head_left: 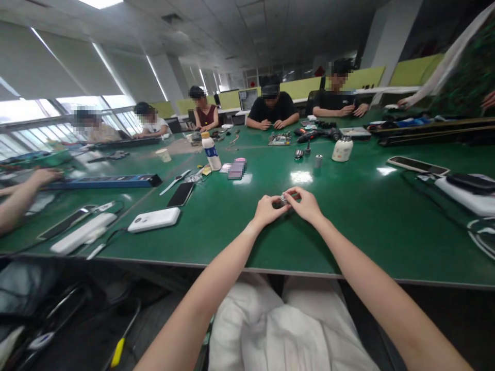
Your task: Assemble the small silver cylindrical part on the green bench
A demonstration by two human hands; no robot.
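Both my arms reach out over a green table (348,226). My left hand (266,210) and my right hand (306,204) meet above its surface, fingers curled and pinched around a small dark and silver object (285,198) held between them. What the object is I cannot make out. Both hands hover just above the tabletop.
A white power bank (153,220), a black phone (181,194) and a white bottle (211,151) lie to the left. A white jar (342,149), small metal parts (318,161) and a phone (417,165) lie to the right. Several people sit around the far side. Another person's arm (19,198) rests at left.
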